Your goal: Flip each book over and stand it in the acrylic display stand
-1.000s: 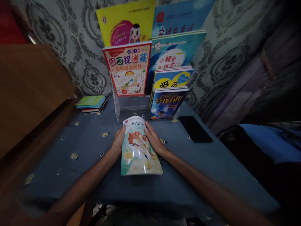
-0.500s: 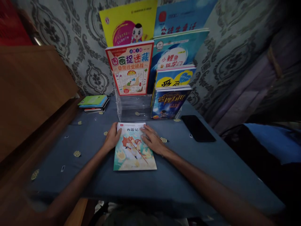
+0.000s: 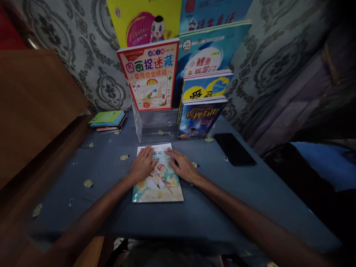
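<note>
- the picture book (image 3: 157,185) lies flat and shut on the blue tablecloth (image 3: 236,200), straight ahead of the person, its long axis running away from them toward the clear acrylic book stand (image 3: 155,126) just beyond its far edge.
- both hands sit on the book's far half, about equally near; neither reaches further.
- left hand (image 3: 144,167): fingers spread flat, palm pressing the cover's left part, gripping nothing.
- right hand (image 3: 182,166): open and flat too, fingers over the cover's right edge, heel on the cloth.
- a black phone (image 3: 234,149) lies well to the right; a small book stack (image 3: 108,121) far left.
</note>
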{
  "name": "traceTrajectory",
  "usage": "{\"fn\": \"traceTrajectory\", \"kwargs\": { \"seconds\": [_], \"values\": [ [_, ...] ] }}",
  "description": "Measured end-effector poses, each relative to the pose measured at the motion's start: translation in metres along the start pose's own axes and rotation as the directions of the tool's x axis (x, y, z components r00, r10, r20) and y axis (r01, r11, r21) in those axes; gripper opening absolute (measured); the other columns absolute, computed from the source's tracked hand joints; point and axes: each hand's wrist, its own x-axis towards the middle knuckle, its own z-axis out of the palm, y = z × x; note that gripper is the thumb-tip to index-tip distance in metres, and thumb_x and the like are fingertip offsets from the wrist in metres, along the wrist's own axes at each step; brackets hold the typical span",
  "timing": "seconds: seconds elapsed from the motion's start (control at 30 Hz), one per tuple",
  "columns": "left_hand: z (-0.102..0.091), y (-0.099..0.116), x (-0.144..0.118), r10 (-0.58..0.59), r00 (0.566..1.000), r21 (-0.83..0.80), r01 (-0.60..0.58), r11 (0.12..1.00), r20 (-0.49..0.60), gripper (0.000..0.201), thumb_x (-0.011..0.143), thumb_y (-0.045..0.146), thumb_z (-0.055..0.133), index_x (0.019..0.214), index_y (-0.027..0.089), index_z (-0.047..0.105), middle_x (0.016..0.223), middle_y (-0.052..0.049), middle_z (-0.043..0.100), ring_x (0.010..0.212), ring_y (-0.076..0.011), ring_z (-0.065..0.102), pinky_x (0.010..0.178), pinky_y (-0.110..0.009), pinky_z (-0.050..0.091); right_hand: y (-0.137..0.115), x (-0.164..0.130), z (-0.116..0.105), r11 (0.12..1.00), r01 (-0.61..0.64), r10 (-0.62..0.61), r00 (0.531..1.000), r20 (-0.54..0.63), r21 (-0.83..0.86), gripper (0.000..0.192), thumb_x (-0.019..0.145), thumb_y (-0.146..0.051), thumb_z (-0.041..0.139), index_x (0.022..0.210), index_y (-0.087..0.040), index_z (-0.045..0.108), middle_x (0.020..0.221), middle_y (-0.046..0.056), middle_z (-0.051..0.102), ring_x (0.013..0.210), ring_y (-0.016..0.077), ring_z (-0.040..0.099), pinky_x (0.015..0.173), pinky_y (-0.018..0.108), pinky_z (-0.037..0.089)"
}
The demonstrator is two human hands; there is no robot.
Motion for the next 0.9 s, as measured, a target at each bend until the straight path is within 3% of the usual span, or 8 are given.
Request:
{"fn": "traceTrajectory", "kwargs": {
  "seconds": [0.1, 0.23, 0.37, 0.47, 0.6, 0.73, 0.9],
  "values": [
    [-0.002, -0.003, 0.01, 0.077, 0.997, -0.07, -0.076, 0.995, 0.024, 0.052, 0.103, 0.04, 0.04, 0.143, 0.007, 0.048, 0.154, -0.02, 0.045, 0.147, -0.0265, 0.039, 0.12, -0.045, 0.036, -0.008, -0.003, -0.003, 1.0, -0.002, 0.001, 1.0, 0.014, 0.022, 0.046, 0.096, -0.026, 0.044, 0.138, -0.018, 0.059, 0.145, 0.015, 0.058, 0.138, 0.0275, 0.052, 0.114, 0.052, 0.043],
    [-0.013, -0.024, 0.015, 0.185, 0.98, -0.194, -0.168, 0.966, 0.074, 0.052, 0.103, 0.042, 0.039, 0.143, 0.01, 0.05, 0.154, -0.016, 0.047, 0.146, -0.0246, 0.041, 0.121, -0.042, 0.036, -0.03, -0.012, -0.005, 0.999, -0.021, 0.02, 1.0, 0.021, 0.047, 0.046, 0.097, -0.027, 0.044, 0.14, -0.02, 0.057, 0.141, 0.013, 0.062, 0.132, 0.0275, 0.057, 0.111, 0.05, 0.046],
    [-0.032, -0.038, 0.013, 0.172, 0.98, -0.239, -0.145, 0.96, 0.096, 0.05, 0.103, 0.047, 0.039, 0.134, 0.013, 0.058, 0.147, -0.016, 0.054, 0.138, -0.0259, 0.051, 0.116, -0.042, 0.041, -0.06, -0.022, -0.001, 0.989, 0.016, -0.025, 0.998, 0.066, 0.145, 0.044, 0.097, -0.027, 0.045, 0.139, -0.022, 0.057, 0.136, 0.011, 0.066, 0.122, 0.0258, 0.064, 0.104, 0.045, 0.051],
    [-0.044, -0.025, 0.006, 0.135, 0.981, -0.128, -0.118, 0.985, 0.139, 0.049, 0.098, 0.051, 0.049, 0.13, 0.015, 0.06, 0.143, -0.017, 0.057, 0.132, -0.0305, 0.054, 0.11, -0.046, 0.045, -0.07, -0.024, 0.002, 0.96, 0.0, -0.031, 0.994, 0.107, 0.279, 0.039, 0.098, -0.026, 0.046, 0.133, -0.021, 0.061, 0.121, 0.009, 0.074, 0.107, 0.0233, 0.071, 0.095, 0.04, 0.055],
    [-0.052, 0.013, -0.006, 0.043, 0.978, 0.09, -0.062, 0.994, 0.203, 0.054, 0.093, 0.05, 0.057, 0.134, 0.015, 0.053, 0.133, -0.018, 0.058, 0.123, -0.0338, 0.054, 0.101, -0.05, 0.048, -0.053, -0.016, 0.001, 0.914, -0.151, 0.148, 0.988, 0.036, 0.375, 0.035, 0.099, -0.026, 0.043, 0.127, -0.022, 0.064, 0.095, 0.005, 0.078, 0.078, 0.0191, 0.075, 0.08, 0.035, 0.059],
    [-0.053, 0.037, -0.01, -0.033, 0.974, 0.184, -0.009, 0.983, 0.225, 0.046, 0.095, 0.04, 0.056, 0.132, 0.013, 0.052, 0.135, -0.02, 0.057, 0.123, -0.0339, 0.052, 0.099, -0.048, 0.048, -0.025, -0.006, -0.004, 0.891, -0.187, 0.247, 0.964, -0.096, 0.413, 0.034, 0.096, -0.023, 0.045, 0.124, -0.023, 0.065, 0.1, 0.006, 0.078, 0.087, 0.0204, 0.075, 0.084, 0.038, 0.059],
    [-0.064, 0.046, -0.006, -0.08, 0.947, 0.212, 0.013, 0.977, 0.31, 0.028, 0.099, 0.031, 0.049, 0.117, 0.012, 0.059, 0.127, -0.018, 0.064, 0.116, -0.0305, 0.06, 0.087, -0.039, 0.053, -0.015, -0.002, -0.004, 0.877, -0.188, 0.27, 0.954, -0.129, 0.442, 0.034, 0.096, -0.022, 0.045, 0.125, -0.022, 0.062, 0.11, 0.008, 0.077, 0.1, 0.0209, 0.073, 0.09, 0.039, 0.058]
  ]
}}
